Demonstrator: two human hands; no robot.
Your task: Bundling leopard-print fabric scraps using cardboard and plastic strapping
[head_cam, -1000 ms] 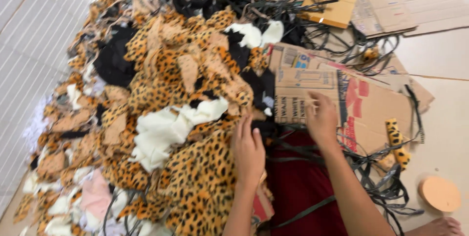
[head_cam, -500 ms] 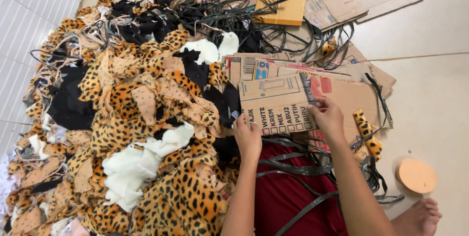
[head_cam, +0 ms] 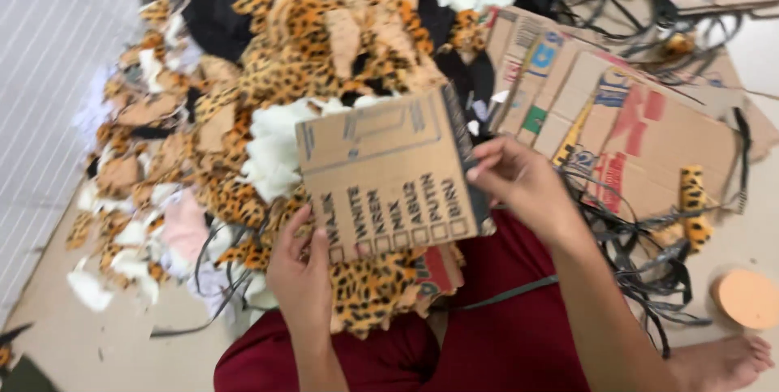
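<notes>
While the left hand (head_cam: 304, 274) pinches the cardboard piece (head_cam: 389, 177) from below, the right hand (head_cam: 519, 181) grips its edge.

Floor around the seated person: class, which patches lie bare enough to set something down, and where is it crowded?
Bare patches: the tan floor at lower left, between the scrap pile's edge and the red-clad knee, and the pale floor at far right beyond the flattened cardboard. Crowded: the leopard-print fabric heap, the black strap tangle, and the lap where both hands hold a cardboard piece.

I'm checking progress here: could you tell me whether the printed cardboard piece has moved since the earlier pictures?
Yes. The cardboard piece came off the flattened boxes toward the person, over the leopard-print scraps, held by both hands.
</notes>
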